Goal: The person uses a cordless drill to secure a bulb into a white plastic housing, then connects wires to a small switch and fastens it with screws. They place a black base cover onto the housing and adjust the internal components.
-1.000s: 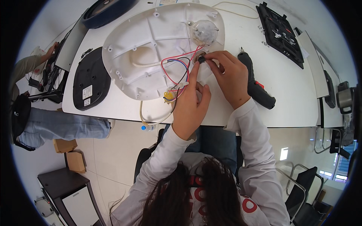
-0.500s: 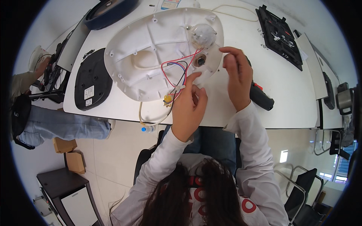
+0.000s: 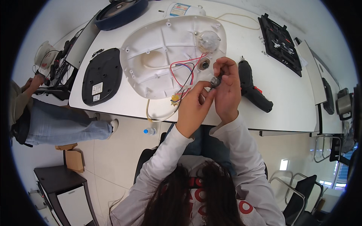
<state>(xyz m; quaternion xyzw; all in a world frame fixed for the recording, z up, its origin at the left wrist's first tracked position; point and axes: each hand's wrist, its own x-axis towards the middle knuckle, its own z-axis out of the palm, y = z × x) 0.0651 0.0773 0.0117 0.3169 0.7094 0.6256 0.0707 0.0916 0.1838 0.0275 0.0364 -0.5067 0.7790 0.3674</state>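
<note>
With the white housing [image 3: 181, 41] open and its red wires [image 3: 171, 72] exposed, the fingers of the left hand [image 3: 193, 107] and right hand [image 3: 228, 92] grip a small grey part [image 3: 215, 81] at the housing's lower-right edge, apparently unfitted, while the black oval plate [image 3: 107, 75] lies detached at the housing's left.

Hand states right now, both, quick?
Left hand: fingertips at the small dark part; whether they grip it can't be told.
Right hand: closed, fingers curled, holding that part.
</note>
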